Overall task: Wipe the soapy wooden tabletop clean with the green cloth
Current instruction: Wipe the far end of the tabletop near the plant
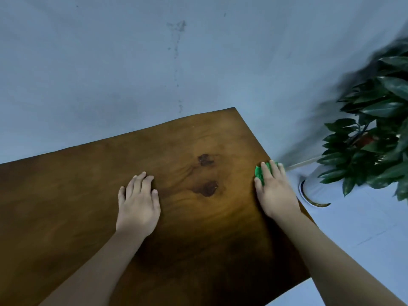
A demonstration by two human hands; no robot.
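Note:
The brown wooden tabletop (pixel 77 195) fills the lower left and middle of the view, with two dark wet-looking patches (pixel 206 173) near its centre. My right hand (pixel 276 193) presses flat on the green cloth (pixel 260 172) at the table's right edge; only a small bunch of cloth shows under the fingers. My left hand (pixel 139 204) lies flat on the wood, fingers apart, holding nothing, left of the dark patches.
A leafy green plant (pixel 375 133) stands to the right of the table, with the rim of its pot (pixel 309 195) just off the table's right edge. A pale wall (pixel 132 62) runs behind the table. Light floor (pixel 353 228) shows at lower right.

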